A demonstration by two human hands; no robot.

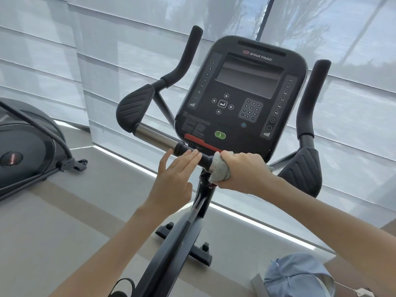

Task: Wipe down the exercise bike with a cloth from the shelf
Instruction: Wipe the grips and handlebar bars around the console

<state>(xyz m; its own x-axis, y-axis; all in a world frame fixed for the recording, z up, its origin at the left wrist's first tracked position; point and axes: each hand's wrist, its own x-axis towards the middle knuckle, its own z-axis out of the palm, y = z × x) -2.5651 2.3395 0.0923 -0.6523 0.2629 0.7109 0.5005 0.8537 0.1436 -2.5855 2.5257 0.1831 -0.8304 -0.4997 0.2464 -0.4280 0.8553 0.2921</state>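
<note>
A black exercise bike fills the middle of the view, its console (240, 97) facing me and its handlebar (156, 136) running below it. My right hand (244, 170) is closed around a grey-white cloth (219, 168), pressing it onto the handlebar just under the console. My left hand (177, 168) is open, fingers together, with the fingertips resting on the black bar to the left of the cloth. The bike's post (199, 202) drops down between my forearms.
Another black exercise machine (27, 151) stands at the left. Pale window blinds (120, 67) cover the wall behind the bike. The bike's base feet (192, 249) rest on a grey floor. A light blue cap (297, 275) lies at the lower right.
</note>
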